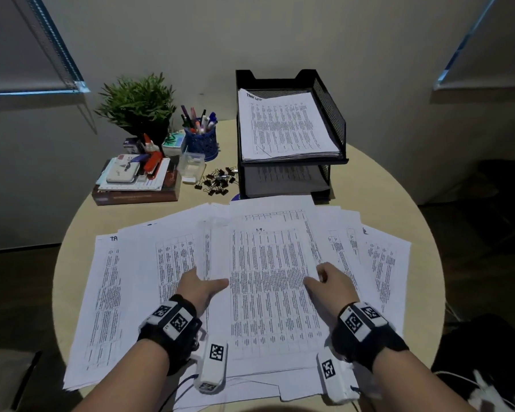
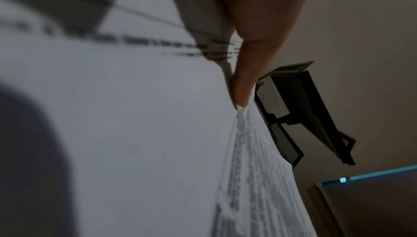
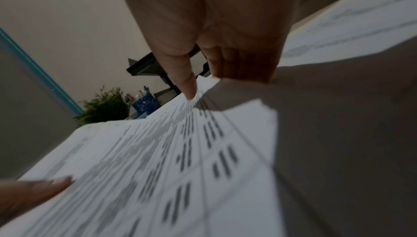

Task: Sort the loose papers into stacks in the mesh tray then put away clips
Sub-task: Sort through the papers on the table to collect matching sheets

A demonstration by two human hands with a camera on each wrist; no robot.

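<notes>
Loose printed papers (image 1: 149, 263) lie fanned over the round table (image 1: 378, 179). One printed sheet (image 1: 271, 278) sits on top in the middle. My left hand (image 1: 210, 281) pinches its left edge, thumb on top and fingers beneath. My right hand (image 1: 320, 276) grips its right edge, fingers curled at the edge and thumb on top. The wrist views show the left hand's finger (image 2: 243, 80) and the right hand's fingers (image 3: 225, 59) at the sheet (image 3: 180, 160). The black two-tier mesh tray (image 1: 330, 114) at the back holds a paper stack (image 1: 286, 126) in each tier. Binder clips (image 1: 217, 181) lie scattered left of it.
A small clear plastic box (image 1: 192, 166) stands beside the clips. Behind it are a blue pen cup (image 1: 201, 141), a potted plant (image 1: 137, 104) and a pile of books with a stapler (image 1: 137, 179). Papers overhang the table's near edge.
</notes>
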